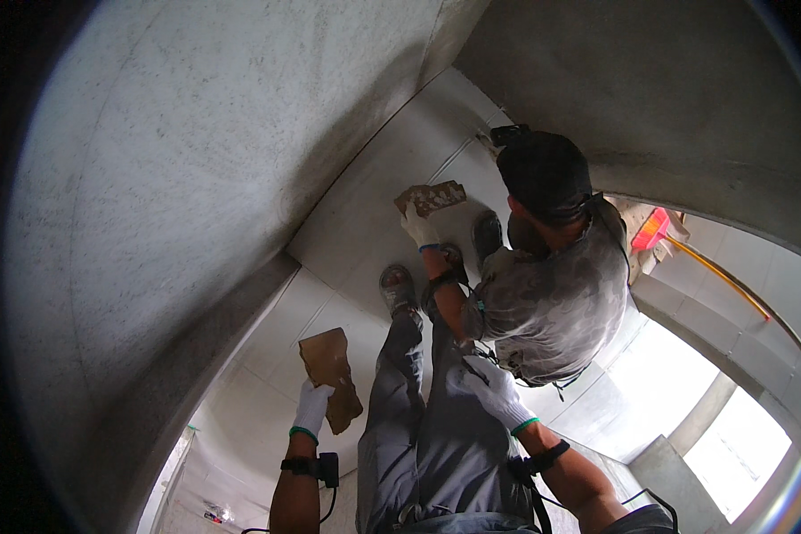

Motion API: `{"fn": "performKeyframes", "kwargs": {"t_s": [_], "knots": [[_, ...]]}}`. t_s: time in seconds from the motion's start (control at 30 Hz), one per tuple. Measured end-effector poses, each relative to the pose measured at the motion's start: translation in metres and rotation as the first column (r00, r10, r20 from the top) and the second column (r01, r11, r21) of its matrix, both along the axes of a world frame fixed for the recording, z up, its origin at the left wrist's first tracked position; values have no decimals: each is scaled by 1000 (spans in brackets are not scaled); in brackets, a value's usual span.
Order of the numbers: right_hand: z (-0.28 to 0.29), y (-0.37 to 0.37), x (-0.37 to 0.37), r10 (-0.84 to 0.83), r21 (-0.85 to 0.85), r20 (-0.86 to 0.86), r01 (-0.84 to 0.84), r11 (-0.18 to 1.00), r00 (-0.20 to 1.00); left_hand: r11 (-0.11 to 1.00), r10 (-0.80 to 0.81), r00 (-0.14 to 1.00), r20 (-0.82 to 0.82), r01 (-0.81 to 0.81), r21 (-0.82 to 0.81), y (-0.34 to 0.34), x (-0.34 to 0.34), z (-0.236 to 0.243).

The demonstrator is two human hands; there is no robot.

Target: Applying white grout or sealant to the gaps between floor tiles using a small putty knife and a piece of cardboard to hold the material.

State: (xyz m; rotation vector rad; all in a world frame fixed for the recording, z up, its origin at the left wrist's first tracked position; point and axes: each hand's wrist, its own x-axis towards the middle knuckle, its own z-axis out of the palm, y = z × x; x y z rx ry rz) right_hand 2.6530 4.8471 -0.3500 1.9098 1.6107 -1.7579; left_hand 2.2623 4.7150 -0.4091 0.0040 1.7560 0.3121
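Observation:
My left hand (313,405), in a white glove, grips an irregular brown slab (334,374) at its edge, beside my left leg. My right hand (498,396), also gloved, is at my right thigh with curled fingers; what they hold, if anything, is too small to make out. Just ahead, a co-worker in a cap and mottled grey shirt (552,303) bends over. That person's gloved left hand (416,224) holds another brown piece (440,196) with pale smears, and their other hand reaches toward a seam in the floor.
Pale floor tiles (356,187) lie underfoot. A rough concrete wall (151,160) rises at the left, a darker wall (703,89) at the upper right. An orange broom (650,230) with a long handle lies at the right beyond a concrete ledge. Bright openings show at lower right.

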Motion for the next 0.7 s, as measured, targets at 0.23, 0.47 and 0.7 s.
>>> {"fn": "performKeyframes", "kwargs": {"t_s": [0.23, 0.47, 0.7], "knots": [[4, 3, 0, -91, -122, 6, 91, 988, 996, 1000, -12, 1000, 4, 12, 20, -3, 4, -4], [-1, -2, 0, -53, -57, -5, 52, 997, 999, 998, 21, 1000, 23, -22, 54, -19, -2, -15], [-3, -4, 2, -11, -19, 10, 12, 1000, 1000, 1000, 15, 1000, 6, -15, -11, 1, 5, 2]]}}
